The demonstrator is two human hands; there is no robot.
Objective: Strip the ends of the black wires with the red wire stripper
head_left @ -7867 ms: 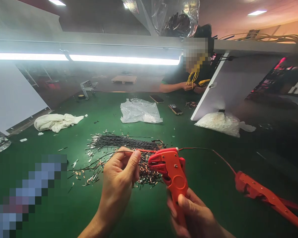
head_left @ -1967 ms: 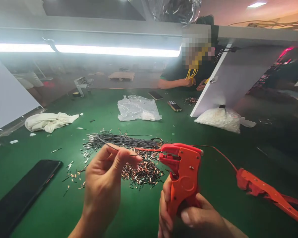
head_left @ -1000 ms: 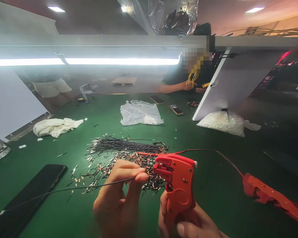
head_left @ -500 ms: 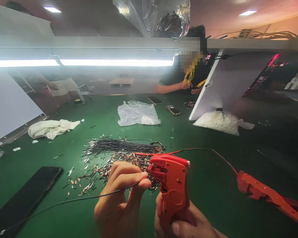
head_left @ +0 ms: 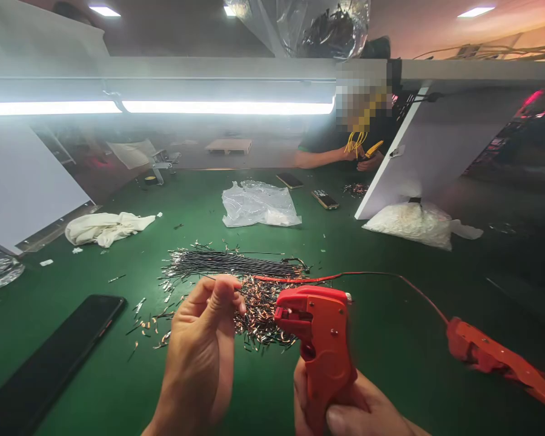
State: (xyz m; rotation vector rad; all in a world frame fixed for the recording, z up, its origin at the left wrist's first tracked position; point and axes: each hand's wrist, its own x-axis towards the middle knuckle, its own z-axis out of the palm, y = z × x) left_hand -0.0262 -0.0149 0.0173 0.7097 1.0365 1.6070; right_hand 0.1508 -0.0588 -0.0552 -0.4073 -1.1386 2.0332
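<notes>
My left hand (head_left: 202, 339) is closed in a pinch beside the pile, its fingertips on a thin black wire (head_left: 208, 277); most of that wire is hidden behind the fingers. A red and orange wire stripper (head_left: 324, 345) stands upright in my right hand (head_left: 363, 406), which is wrapped round its handles. Nothing shows between the stripper's jaws, which face left. Behind my hands lies a bundle of black wires (head_left: 236, 264) with silvery ends at the left. Short cut-off bits with copper ends (head_left: 263, 318) are heaped in front of it.
A second orange tool (head_left: 499, 357) lies right, with a red cord (head_left: 367, 273) near it. Left are a black phone (head_left: 59, 357) and white cloth (head_left: 109, 228). Plastic bags (head_left: 261, 204) and a white-filled bag (head_left: 411, 224) lie farther back. Across the table, a person's hands (head_left: 363, 158) hold yellow wires and a yellow tool.
My left hand has turned and moved left, away from the stripper's jaws. The long wire tail that trailed to the lower left no longer shows. My right hand still holds the stripper.
</notes>
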